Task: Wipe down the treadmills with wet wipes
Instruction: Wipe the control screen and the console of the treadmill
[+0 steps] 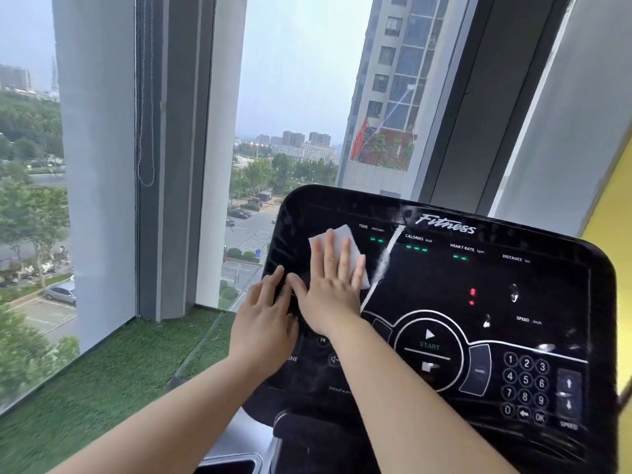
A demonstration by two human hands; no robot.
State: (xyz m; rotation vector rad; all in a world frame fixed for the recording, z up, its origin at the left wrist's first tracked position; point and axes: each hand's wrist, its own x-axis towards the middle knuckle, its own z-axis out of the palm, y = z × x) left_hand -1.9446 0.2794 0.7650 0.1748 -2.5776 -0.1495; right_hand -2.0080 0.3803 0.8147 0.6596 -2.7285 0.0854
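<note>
Held two bare forearms point(393, 388) up from the lower edge of the view onto a treadmill console point(444, 295). Faced a tall window point(297, 97) beyond it, with towers, trees and a car park outside. Read on the glossy black console: "Fitness" in white script along the top edge; beneath it "TIME min:sec", "CALORIES kcal", "HEART RATE bpm" and "DISTANCE km", with green dashes lit under the first three; "SPEED km/h" toward the right edge; "START" in green inside a white ring at the centre; a keypad point(526, 388) of 0 to 9 with "OK" near the lower right corner, and "SPEED" under two arrow keys. Noted smears and reflections across the gloss. Saw green artificial turf point(102, 371) on the sill left of the console. Laid the left hand point(265, 323) flat, fingers straight, grasping nothing, at the console's left edge. Pressed the right hand point(337, 292) flat, fingers straight and spread, on a wet wipe point(342, 236), white, rectangular and lying flat, at the console's upper left, just left of "TIME".
</note>
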